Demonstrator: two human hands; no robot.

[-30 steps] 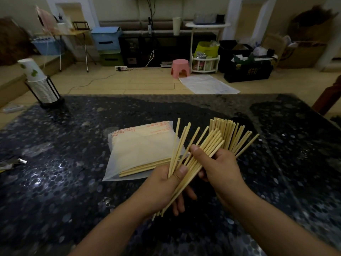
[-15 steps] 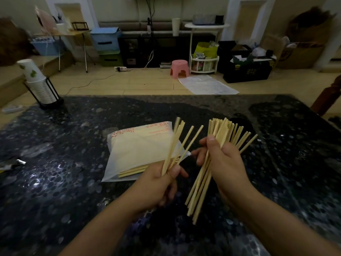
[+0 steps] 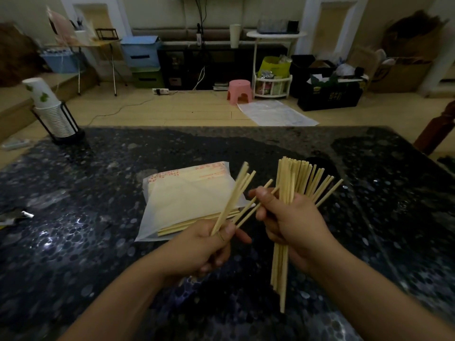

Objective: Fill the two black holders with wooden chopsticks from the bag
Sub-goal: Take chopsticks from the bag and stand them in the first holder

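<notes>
Bare dark tabletop (image 3: pixel 81 242) lay open at nine o'clock and at three o'clock of the hands. At eleven o'clock the bag (image 3: pixel 187 200) blocked the near middle. A black holder (image 3: pixel 317 163) stood at one o'clock behind fanned chopsticks (image 3: pixel 302 178). A cup rack (image 3: pixel 59 119) occupied the far ten o'clock corner.

Two hands: left hand (image 3: pixel 206 244), right hand (image 3: pixel 295 222) | two chopstick bundles, sticks too many to count | one bag (image 3: pixel 187 193) | one black holder (image 3: pixel 320 163) visible | one cup stack (image 3: pixel 49 107)

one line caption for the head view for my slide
Left hand and right hand each hold wooden chopsticks above the bag.
</notes>
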